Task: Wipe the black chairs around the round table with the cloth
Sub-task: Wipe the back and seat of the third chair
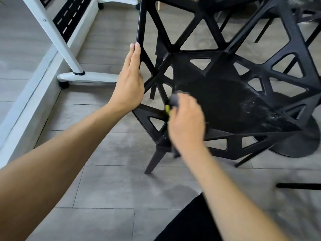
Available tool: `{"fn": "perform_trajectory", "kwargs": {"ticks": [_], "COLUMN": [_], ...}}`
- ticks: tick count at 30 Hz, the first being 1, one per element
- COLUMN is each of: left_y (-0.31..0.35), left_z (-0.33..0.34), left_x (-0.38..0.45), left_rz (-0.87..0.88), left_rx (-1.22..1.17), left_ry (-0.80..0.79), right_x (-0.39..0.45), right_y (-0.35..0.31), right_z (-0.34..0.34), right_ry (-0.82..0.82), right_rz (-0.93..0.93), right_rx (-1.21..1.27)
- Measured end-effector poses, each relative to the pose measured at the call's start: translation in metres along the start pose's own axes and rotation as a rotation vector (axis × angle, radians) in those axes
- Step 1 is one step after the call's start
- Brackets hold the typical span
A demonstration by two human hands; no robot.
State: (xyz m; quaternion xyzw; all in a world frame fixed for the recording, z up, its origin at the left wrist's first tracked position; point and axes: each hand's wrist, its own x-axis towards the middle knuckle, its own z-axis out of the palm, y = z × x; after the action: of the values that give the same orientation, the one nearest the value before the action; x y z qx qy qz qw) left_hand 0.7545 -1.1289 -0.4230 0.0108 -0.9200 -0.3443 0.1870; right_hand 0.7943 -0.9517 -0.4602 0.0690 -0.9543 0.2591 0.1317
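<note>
Head view looks down on a black chair (217, 101) with an open lattice of triangular cut-outs, standing on a grey tiled floor (107, 185). Your left hand (129, 84) lies flat against the chair's left edge, fingers straight and together, pointing up along the frame bar; it presses the frame rather than clasping it. Your right hand (186, 122) is blurred, at the front left corner of the seat, its fingers curled round a grey cloth (174, 100). The cloth bunches out above your knuckles, a bit of yellow-green shows at its left side, and a dark end seems to hang below your hand near the chair's front leg, though the blur leaves that unclear. The cloth touches the seat rim at that corner. On the right part of the seat you can see pale streaks and specks.

Behind the chair, at the right, the round black base (298, 136) of a table sits on the floor, partly hidden by the chair's side. More black chair frames and legs show at the top right. To the left stands a white desk leg (57, 37) on a castor foot, beside a pale raised ledge. A black rod (298, 186) lies near the right edge, and dark clothing fills the bottom centre.
</note>
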Motion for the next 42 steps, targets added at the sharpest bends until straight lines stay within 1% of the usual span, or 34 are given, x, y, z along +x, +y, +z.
{"fn": "perform_trajectory", "kwargs": {"ticks": [2,5,7,9,10,12,14,15,16,18,21,22,24,26,27,30,32,35,37,40,42], "left_y": [0.000,-0.003,-0.003,-0.003,-0.003,-0.004,-0.005,-0.006,-0.007,-0.006,-0.003,-0.004,-0.007,-0.007,-0.007,-0.005,-0.006,-0.008,-0.007,-0.007,-0.004], "left_z": [-0.001,-0.001,-0.001,-0.002,-0.002,0.000,0.003,0.004,0.005,0.003,0.000,0.000,0.000,-0.001,-0.002,-0.003,-0.002,0.001,0.004,0.005,0.007], "left_x": [0.000,-0.001,-0.002,-0.004,-0.004,-0.004,-0.003,-0.002,-0.002,-0.002,-0.003,-0.003,-0.002,0.000,0.000,-0.002,-0.002,-0.003,-0.004,-0.004,-0.003], "left_rz": [0.008,0.029,0.036,0.034,0.037,0.058,0.116,0.143,0.140,0.069,0.024,0.029,0.024,-0.007,-0.019,-0.023,0.001,0.026,0.038,0.059,0.069], "left_rx": [-0.012,-0.018,-0.020,-0.004,0.007,0.052,0.134,0.143,0.113,-0.039,-0.168,-0.179,-0.212,-0.261,-0.269,-0.218,-0.135,-0.012,0.029,0.106,0.199], "left_ry": [0.006,0.018,0.001,-0.002,-0.005,0.012,0.048,0.055,0.060,0.061,0.054,0.043,0.049,0.061,0.058,0.045,0.051,0.065,0.076,0.078,0.074], "right_x": [-0.032,-0.052,-0.052,-0.044,-0.034,-0.003,0.031,0.043,0.048,0.039,0.001,-0.009,-0.016,-0.006,-0.002,-0.009,-0.022,-0.029,-0.011,0.021,0.029], "right_y": [-0.048,-0.069,-0.061,-0.041,-0.025,0.025,0.076,0.091,0.096,0.074,-0.006,-0.036,-0.077,-0.087,-0.084,-0.060,-0.037,0.003,0.018,0.015,0.011], "right_z": [0.023,0.031,0.026,0.018,0.010,-0.010,-0.036,-0.046,-0.049,-0.040,0.000,0.013,0.030,0.033,0.031,0.016,0.004,-0.016,-0.019,-0.009,-0.002], "right_ry": [0.076,0.193,0.162,0.077,0.054,0.058,0.064,0.054,0.039,0.008,-0.020,-0.006,0.040,0.028,0.003,-0.067,-0.067,-0.060,-0.106,-0.192,-0.211], "right_rz": [0.010,0.041,-0.016,-0.116,-0.121,-0.002,0.197,0.267,0.294,0.215,0.017,0.000,0.029,0.049,0.025,-0.086,-0.109,-0.069,-0.003,0.015,0.014], "right_rx": [0.141,0.215,0.166,0.041,-0.029,-0.159,-0.223,-0.229,-0.224,-0.179,0.036,0.136,0.333,0.421,0.424,0.311,0.186,-0.017,-0.113,-0.158,-0.175]}}
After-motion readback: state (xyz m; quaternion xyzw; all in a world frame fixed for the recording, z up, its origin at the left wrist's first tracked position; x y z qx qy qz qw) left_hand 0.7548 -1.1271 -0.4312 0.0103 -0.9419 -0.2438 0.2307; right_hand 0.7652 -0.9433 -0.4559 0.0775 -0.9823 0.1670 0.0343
